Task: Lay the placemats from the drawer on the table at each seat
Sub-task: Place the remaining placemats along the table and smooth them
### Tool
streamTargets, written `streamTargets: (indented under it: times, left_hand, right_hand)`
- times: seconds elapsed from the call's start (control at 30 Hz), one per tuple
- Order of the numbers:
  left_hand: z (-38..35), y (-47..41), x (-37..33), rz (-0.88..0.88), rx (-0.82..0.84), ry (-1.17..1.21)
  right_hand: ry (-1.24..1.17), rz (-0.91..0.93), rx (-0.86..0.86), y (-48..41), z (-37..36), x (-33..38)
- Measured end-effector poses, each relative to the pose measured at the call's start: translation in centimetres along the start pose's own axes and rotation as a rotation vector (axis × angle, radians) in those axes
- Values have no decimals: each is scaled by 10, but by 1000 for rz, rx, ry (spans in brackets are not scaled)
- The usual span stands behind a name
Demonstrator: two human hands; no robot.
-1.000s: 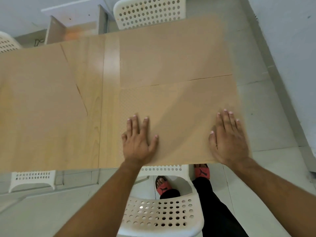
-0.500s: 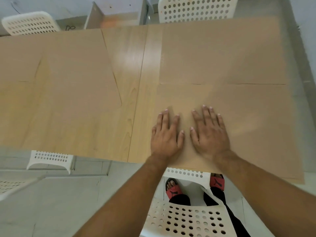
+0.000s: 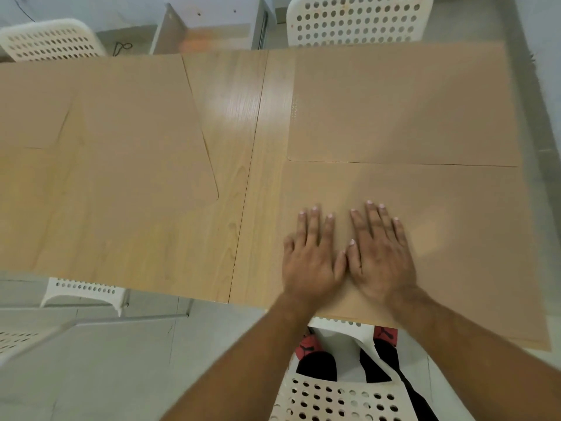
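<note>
While both hands are pressed flat on the near right placemat (image 3: 455, 238), the laying out appears close to finished. The left hand (image 3: 312, 262) and the right hand (image 3: 379, 259) are held side by side, fingers straight and slightly spread, thumbs almost touching; nothing is pinched. This mat is set in front of the near right chair (image 3: 334, 396), and its near edge lies at the worktop's near edge or slightly over it; which cannot be told.

A far right placemat (image 3: 409, 110) is already laid before the far right chair (image 3: 358, 19), its near edge just meeting the mat under the hands. A left placemat (image 3: 121, 132) is laid at an angle on the left half of the worktop (image 3: 236, 132), nearer the far left chair (image 3: 51, 41). Faint lines at the far left may belong to a fourth mat, but this cannot be made out. What seems left is smoothing and squaring this mat, straightening the tilted one, and confirming that the near left chair (image 3: 82, 291) has been served.
</note>
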State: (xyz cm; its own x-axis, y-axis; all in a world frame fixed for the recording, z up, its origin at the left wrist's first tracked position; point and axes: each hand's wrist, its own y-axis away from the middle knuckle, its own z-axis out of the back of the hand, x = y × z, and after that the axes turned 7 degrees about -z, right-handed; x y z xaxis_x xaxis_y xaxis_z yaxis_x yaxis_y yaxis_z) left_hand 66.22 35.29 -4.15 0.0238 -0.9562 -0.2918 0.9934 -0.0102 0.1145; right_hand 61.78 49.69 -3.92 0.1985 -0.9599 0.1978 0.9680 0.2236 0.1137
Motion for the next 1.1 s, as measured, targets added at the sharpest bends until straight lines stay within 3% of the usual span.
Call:
streamTargets:
  times: [0.17, 0.3, 0.47, 0.67, 0.77, 1.1]
  left_hand:
    - [-2, 24, -1, -18, 6, -3]
    - [18, -29, -10, 24, -16, 98]
    - [38, -101, -30, -49, 9, 154]
    - [27, -122, -43, -16, 56, 172]
    - [15, -121, -39, -63, 27, 133]
    - [2, -121, -41, -50, -3, -25]
  right_hand:
    - [-59, -12, 1, -2, -2, 0]
    - [-194, -44, -28, -4, 4, -3]
    - [-234, -55, -130, -22, 17, -15]
    - [-54, 24, 102, -69, 29, -40]
    - [40, 23, 119, -75, 26, -58]
    - [6, -362, 16, -59, 44, -158]
